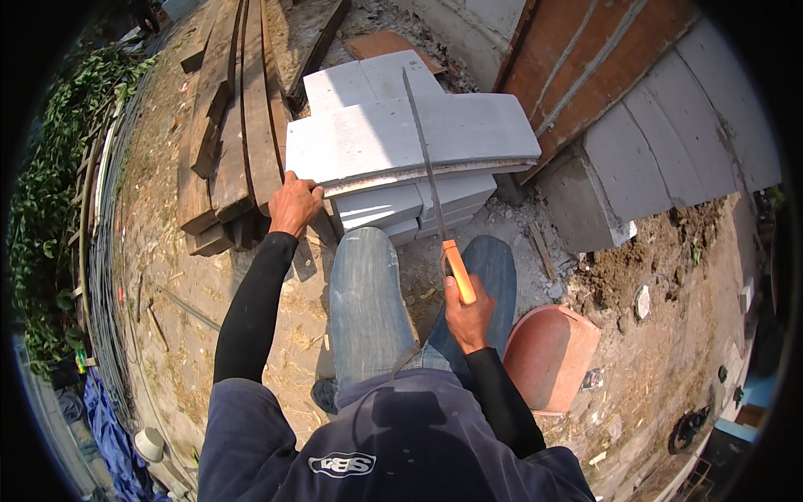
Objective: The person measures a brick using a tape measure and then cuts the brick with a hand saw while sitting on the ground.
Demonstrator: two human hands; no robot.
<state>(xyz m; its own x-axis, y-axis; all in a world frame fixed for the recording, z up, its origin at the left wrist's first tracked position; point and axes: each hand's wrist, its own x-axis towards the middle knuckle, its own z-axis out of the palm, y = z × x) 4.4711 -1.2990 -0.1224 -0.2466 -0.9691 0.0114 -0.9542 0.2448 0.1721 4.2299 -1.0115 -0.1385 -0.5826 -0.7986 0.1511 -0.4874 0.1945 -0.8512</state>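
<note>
In my right hand point(470, 315) is the orange handle of a handsaw point(427, 159). Its long thin blade points away from me and lies across a pale lightweight concrete block point(360, 138), right of the block's middle. Whether the teeth have cut into it, I cannot tell. My left hand point(294, 203) grips the block's near left corner, fingers on top of the edge. Beneath, several more pale blocks point(381, 205) are stacked, and others point(347, 84) show behind. A shadow falls across the right part of the top block.
Long wooden beams point(222, 125) are piled left of the blocks. A reddish curved plastic tub point(552, 360) rests on the ground by my right knee. To the right stand a brown board point(598, 54) and a grey block wall point(669, 134). Thin metal rods point(117, 251) run along the far left.
</note>
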